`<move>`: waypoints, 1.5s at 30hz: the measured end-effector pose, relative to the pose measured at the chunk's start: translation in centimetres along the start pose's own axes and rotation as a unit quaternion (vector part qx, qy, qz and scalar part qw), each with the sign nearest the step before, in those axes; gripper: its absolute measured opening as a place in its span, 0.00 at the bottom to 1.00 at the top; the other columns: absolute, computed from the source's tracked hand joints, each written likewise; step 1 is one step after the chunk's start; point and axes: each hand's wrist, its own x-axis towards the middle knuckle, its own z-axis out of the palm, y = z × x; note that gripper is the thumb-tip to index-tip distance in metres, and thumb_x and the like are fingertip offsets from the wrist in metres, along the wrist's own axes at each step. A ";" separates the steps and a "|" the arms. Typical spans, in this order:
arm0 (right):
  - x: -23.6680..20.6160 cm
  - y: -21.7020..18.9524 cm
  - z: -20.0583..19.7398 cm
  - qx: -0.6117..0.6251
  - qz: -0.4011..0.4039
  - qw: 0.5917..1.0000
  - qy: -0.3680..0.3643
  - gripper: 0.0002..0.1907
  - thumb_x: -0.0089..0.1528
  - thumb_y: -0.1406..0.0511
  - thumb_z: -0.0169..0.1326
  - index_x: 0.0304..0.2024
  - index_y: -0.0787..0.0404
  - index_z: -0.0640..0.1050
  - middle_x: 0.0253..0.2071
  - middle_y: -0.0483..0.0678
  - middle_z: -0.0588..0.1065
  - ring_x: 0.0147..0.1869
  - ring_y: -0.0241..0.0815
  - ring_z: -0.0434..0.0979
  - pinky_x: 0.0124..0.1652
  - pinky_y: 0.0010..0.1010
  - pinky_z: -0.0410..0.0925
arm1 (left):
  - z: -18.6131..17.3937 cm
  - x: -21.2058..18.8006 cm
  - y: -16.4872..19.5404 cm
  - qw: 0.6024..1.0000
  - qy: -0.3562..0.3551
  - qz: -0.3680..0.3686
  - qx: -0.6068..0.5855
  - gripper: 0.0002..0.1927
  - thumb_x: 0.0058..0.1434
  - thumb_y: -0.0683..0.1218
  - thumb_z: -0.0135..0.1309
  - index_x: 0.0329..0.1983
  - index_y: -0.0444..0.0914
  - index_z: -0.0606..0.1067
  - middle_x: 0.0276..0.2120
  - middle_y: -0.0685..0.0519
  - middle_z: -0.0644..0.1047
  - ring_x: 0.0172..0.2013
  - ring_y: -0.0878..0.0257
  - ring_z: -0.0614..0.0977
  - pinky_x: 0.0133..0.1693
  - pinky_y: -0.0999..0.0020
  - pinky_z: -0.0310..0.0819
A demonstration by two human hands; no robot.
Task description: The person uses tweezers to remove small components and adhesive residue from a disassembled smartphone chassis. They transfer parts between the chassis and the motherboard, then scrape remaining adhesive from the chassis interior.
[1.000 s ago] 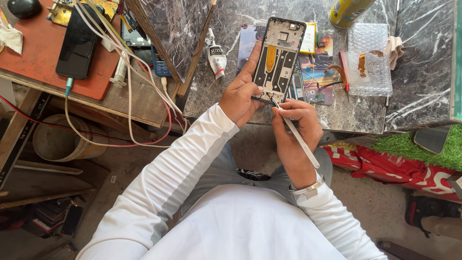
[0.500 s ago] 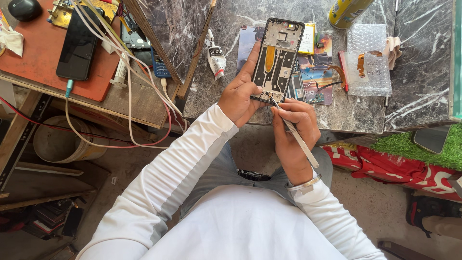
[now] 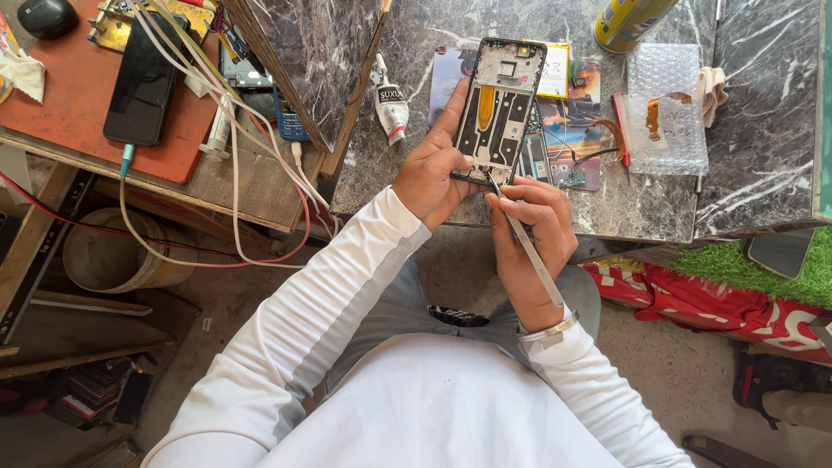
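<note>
Left hand [image 3: 431, 173] grips opened phone frame [image 3: 500, 108] upright at marble bench edge. Right hand [image 3: 530, 234] pinches metal tweezers [image 3: 529, 247], tip at frame's bottom just beyond fingertips. Best: steady frame, light pressure, shallow angle.

A dark marble table [image 3: 763, 165] fills the upper right in daylight. Left of it stands a rough wooden bench [image 3: 217, 195] with a red mat [image 3: 69, 104]. Below the bench, a pale bucket [image 3: 113, 260] sits on the dusty concrete floor [image 3: 234, 303]. A green turf strip [image 3: 737, 260] edges the table's lower right.
</note>
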 end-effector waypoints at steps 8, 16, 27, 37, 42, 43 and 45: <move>0.1 0.2 -0.7 0.041 0.055 0.997 -0.025 0.11 0.64 0.74 0.67 0.42 0.63 0.75 0.47 0.53 0.79 0.53 0.44 0.82 0.52 0.30 0.74 | -0.4 -0.1 0.0 1.000 -0.004 0.021 0.020 0.49 0.60 0.28 0.33 0.83 0.49 0.41 0.72 0.46 0.63 0.57 0.58 0.77 0.57 0.59 0.78; -0.1 1.0 -1.4 0.159 0.136 0.978 -0.010 0.11 0.70 0.70 0.61 0.52 0.68 0.76 0.47 0.54 0.81 0.50 0.37 0.81 0.52 0.28 0.75 | -0.8 -0.2 -0.4 0.995 -0.024 0.063 0.071 0.50 0.60 0.26 0.35 0.83 0.47 0.37 0.74 0.45 0.60 0.64 0.60 0.73 0.65 0.63 0.71; 1.7 1.0 -2.3 0.230 0.220 0.943 -0.095 0.23 0.78 0.56 0.41 0.61 0.67 0.76 0.44 0.54 0.78 0.43 0.36 0.79 0.49 0.28 0.73 | -1.5 -0.7 -0.7 0.949 -0.026 0.165 0.267 0.50 0.64 0.27 0.41 0.82 0.46 0.34 0.76 0.45 0.56 0.71 0.60 0.67 0.71 0.65 0.65; 1.9 1.0 -2.8 0.221 0.289 0.923 -0.123 0.08 0.71 0.69 0.54 0.48 0.70 0.75 0.42 0.57 0.81 0.46 0.41 0.84 0.47 0.27 0.77 | -1.3 -0.6 -0.3 0.957 -0.003 0.163 0.239 0.49 0.63 0.26 0.40 0.83 0.44 0.38 0.78 0.44 0.54 0.74 0.59 0.64 0.73 0.63 0.60; 2.0 1.5 -2.6 0.197 0.295 0.930 -0.099 0.09 0.71 0.67 0.54 0.45 0.70 0.77 0.39 0.56 0.82 0.42 0.42 0.85 0.43 0.27 0.76 | -0.9 -0.8 0.0 0.950 -0.001 0.163 0.266 0.49 0.63 0.26 0.39 0.83 0.44 0.38 0.78 0.44 0.54 0.75 0.60 0.63 0.74 0.64 0.59; 2.0 1.6 -2.5 0.208 0.301 0.925 -0.099 0.09 0.71 0.67 0.54 0.45 0.70 0.77 0.39 0.56 0.82 0.42 0.42 0.85 0.43 0.27 0.77 | -0.9 -0.8 0.1 0.949 -0.005 0.165 0.268 0.49 0.63 0.26 0.39 0.83 0.45 0.38 0.78 0.44 0.54 0.74 0.60 0.64 0.74 0.64 0.60; 2.0 1.9 -2.5 0.228 0.315 0.917 -0.096 0.10 0.71 0.66 0.54 0.45 0.70 0.77 0.39 0.56 0.82 0.41 0.42 0.85 0.43 0.28 0.77 | -0.9 -0.7 0.1 0.948 -0.015 0.166 0.270 0.48 0.64 0.26 0.40 0.83 0.45 0.38 0.78 0.44 0.54 0.73 0.59 0.65 0.73 0.64 0.62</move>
